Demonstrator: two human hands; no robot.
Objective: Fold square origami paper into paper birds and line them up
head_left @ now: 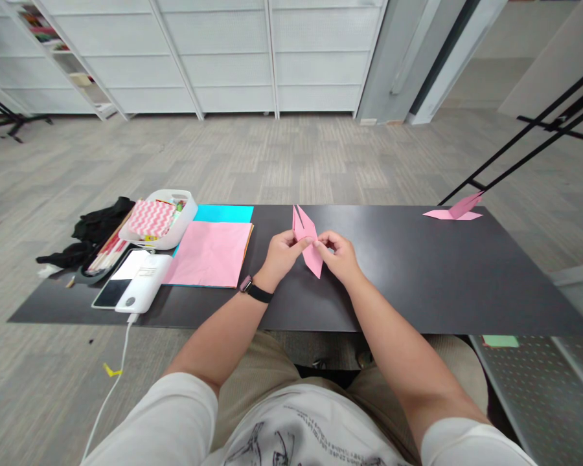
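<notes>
A folded pink origami paper [313, 256], with two narrow points at its upper end, is held between both hands above the dark table [398, 278]. My left hand [282, 254] pinches its left side, thumb across the front. My right hand [339, 254] grips the right edge between thumb and fingers. The tips of both thumbs come close together on the paper. On the left wrist is a black-banded watch [255, 289]. Some of the fingers behind the paper are hidden.
Left of my hands lies a stack of pink paper [211, 255] over a blue sheet [225, 213]. Beyond it are a white basket [187, 217], a white power bank [144, 283] with a cable, a phone [119, 278] and black cloth [104, 220]. A folded pink origami figure [454, 212] stands far right.
</notes>
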